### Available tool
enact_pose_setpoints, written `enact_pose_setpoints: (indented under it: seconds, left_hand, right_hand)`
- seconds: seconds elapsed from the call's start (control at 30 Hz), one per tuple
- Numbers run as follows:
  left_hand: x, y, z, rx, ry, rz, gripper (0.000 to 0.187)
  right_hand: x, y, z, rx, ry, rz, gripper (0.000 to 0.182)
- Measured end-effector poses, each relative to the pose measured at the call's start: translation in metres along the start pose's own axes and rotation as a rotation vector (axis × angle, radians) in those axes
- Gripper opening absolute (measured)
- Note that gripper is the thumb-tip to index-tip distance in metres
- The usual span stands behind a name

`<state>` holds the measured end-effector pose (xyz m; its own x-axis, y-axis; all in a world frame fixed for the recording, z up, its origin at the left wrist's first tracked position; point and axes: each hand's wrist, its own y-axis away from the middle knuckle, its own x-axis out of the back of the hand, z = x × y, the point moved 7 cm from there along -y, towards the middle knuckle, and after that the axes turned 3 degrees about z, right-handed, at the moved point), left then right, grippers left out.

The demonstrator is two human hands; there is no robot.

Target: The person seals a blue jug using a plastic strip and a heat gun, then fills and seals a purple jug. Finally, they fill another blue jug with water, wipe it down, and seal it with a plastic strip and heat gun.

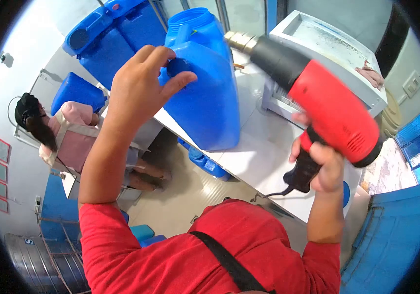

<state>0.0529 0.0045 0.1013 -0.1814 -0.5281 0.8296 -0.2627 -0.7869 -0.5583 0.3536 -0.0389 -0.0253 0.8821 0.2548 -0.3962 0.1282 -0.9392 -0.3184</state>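
Observation:
A blue plastic jerrycan [204,105] stands upright on the white tabletop [256,142]. My left hand [141,81] reaches over its top, with thumb and fingers curled round the dark blue cap [178,67]. In my right hand [325,164] is a red and black heat gun [335,105], gripped by its black handle. The metal nozzle [241,41] points up and to the left, near the jerrycan's upper right side but apart from it. A black cord [276,194] hangs from the handle's base.
Behind the jerrycan stands an open-mouthed blue container [190,19], with more blue jerrycans [105,41] to the left. A white box-like unit [325,54] with a pink cloth [370,76] sits at the right. A person in pink [75,132] sits at the left. Another blue container [207,164] lies below the table.

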Motion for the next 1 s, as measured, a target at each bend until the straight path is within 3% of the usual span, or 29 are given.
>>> enact_pose_setpoints:
  seconds: [0.07,0.13,0.17,0.2,0.27,0.3,0.33,0.4,0.43,0.47,0.5,0.53,0.57,0.63,0.67,0.73,0.77,0.8,0.87,0.9,0.93,1.0]
  left_hand:
    - [-0.002,-0.003,0.011,-0.130,-0.004,0.016,0.058]
    - [0.012,0.000,0.038,-0.502,0.010,0.097,0.051]
    - [0.021,0.001,0.042,-0.361,-0.006,0.162,0.048]
    - [0.021,0.002,0.044,-0.369,0.004,0.166,0.048]
    - [0.009,-0.003,0.021,-0.088,-0.012,-0.011,0.055]
    - [0.002,-0.002,0.023,-0.262,0.027,-0.066,0.058]
    - [0.005,-0.002,0.025,-0.266,0.026,-0.059,0.058]
    - [0.025,0.003,0.042,-0.421,-0.075,0.160,0.054]
    - [0.032,0.002,0.042,-0.344,-0.105,0.232,0.050]
    - [0.035,0.000,0.045,-0.345,-0.108,0.233,0.050]
    - [0.030,-0.008,0.032,-0.126,-0.060,0.068,0.051]
    - [0.021,-0.009,0.017,0.093,-0.011,-0.097,0.052]
    - [0.019,-0.011,0.011,0.092,-0.014,-0.092,0.052]
    - [0.007,-0.008,0.029,-0.349,-0.077,-0.170,0.054]
    - [0.008,-0.009,0.028,-0.354,-0.079,-0.169,0.054]
    - [0.032,-0.013,0.042,-0.448,-0.001,0.038,0.052]
    - [0.031,-0.028,0.026,-0.282,0.018,0.049,0.051]
    - [0.023,-0.049,0.003,-0.162,-0.023,0.099,0.055]
    - [-0.018,-0.093,-0.055,0.219,-0.009,-0.039,0.078]
    - [-0.046,-0.103,-0.065,0.384,0.251,-0.235,0.080]
    - [-0.056,-0.113,-0.073,0.376,0.258,-0.247,0.080]
    - [-0.092,-0.116,-0.093,0.364,0.402,-0.630,0.062]
  right_hand:
    - [0.009,-0.014,-0.027,0.060,0.020,0.203,0.059]
    - [0.032,-0.037,-0.051,0.057,0.109,0.141,0.058]
    - [0.038,-0.050,-0.065,0.060,0.204,0.178,0.052]
    - [0.057,-0.065,-0.070,0.003,0.315,0.214,0.046]
    - [0.066,-0.087,-0.095,0.033,0.651,0.369,0.044]
    - [0.070,-0.099,-0.102,0.022,0.782,0.397,0.042]
    - [0.079,-0.114,-0.106,0.006,0.895,0.379,0.041]
    - [0.092,-0.142,-0.117,-0.005,1.242,0.354,0.045]
    - [0.100,-0.157,-0.119,0.001,1.240,0.355,0.045]
    - [0.104,-0.172,-0.120,0.038,1.452,0.318,0.045]
    - [0.100,-0.182,-0.121,0.078,1.666,0.276,0.045]
    - [0.099,-0.188,-0.121,0.080,1.664,0.274,0.045]
    - [0.097,-0.195,-0.120,0.073,1.822,0.231,0.043]
    - [0.096,-0.211,-0.116,0.016,2.039,0.171,0.041]
    - [0.098,-0.215,-0.116,0.016,2.037,0.178,0.041]
    - [0.088,-0.216,-0.111,-0.003,2.124,0.142,0.039]
    - [0.084,-0.215,-0.109,-0.016,2.123,0.149,0.039]
    - [0.071,-0.212,-0.115,0.113,2.057,0.220,0.042]
    - [0.033,-0.197,-0.116,0.458,1.902,0.300,0.042]
    - [0.008,-0.180,-0.116,0.676,1.800,0.316,0.040]
    - [-0.014,-0.163,-0.108,0.697,1.692,0.276,0.036]
    - [-0.025,-0.125,-0.102,0.716,1.595,0.252,0.033]
